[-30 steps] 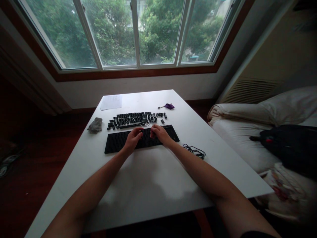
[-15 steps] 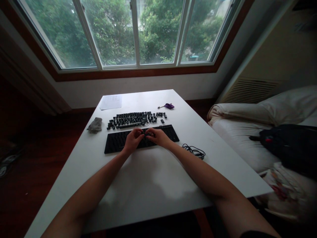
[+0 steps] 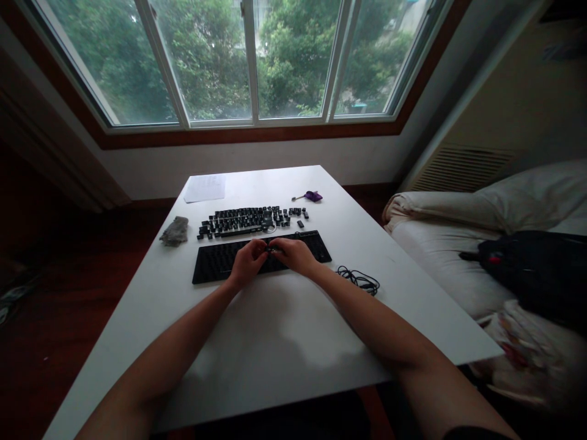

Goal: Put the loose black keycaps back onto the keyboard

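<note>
While both hands meet over the black keyboard [image 3: 213, 263], the keyboard itself lies flat on the white tabletop [image 3: 275, 348], long side toward the person, slightly skewed. Left hand [image 3: 247, 261] is over the keyboard's middle, fingers curled inward, tips bunched toward the other hand. Right hand [image 3: 296, 254] is just beside it, over the keyboard right of the middle, fingers also curled, tips nearly meeting the left's. Small dark bit with a bright glint shows between the fingertips; too small to ID. Can't tell which hand pinches it, if either, or whether the tips touch the keyboard.

Loose black keycaps [image 3: 245, 219] sit in rough rows just beyond the keyboard's far edge. One separate dark piece [image 3: 300, 224] is beyond the keyboard's right half, apart from those rows. Purple item [image 3: 313, 196] with a thin stick-like end lies farther out past the keyboard's right half. Crumpled gray cloth [image 3: 175, 231] is beyond and left of the keyboard's left end. White paper sheet [image 3: 205, 188] lies flat, well beyond the keyboard's left half. Coiled black cable [image 3: 360, 280] is near the keyboard's right end, on the person's side. Pale sofa [image 3: 431, 256] with a dark bag [image 3: 536, 269] on it: well right of the keyboard.
</note>
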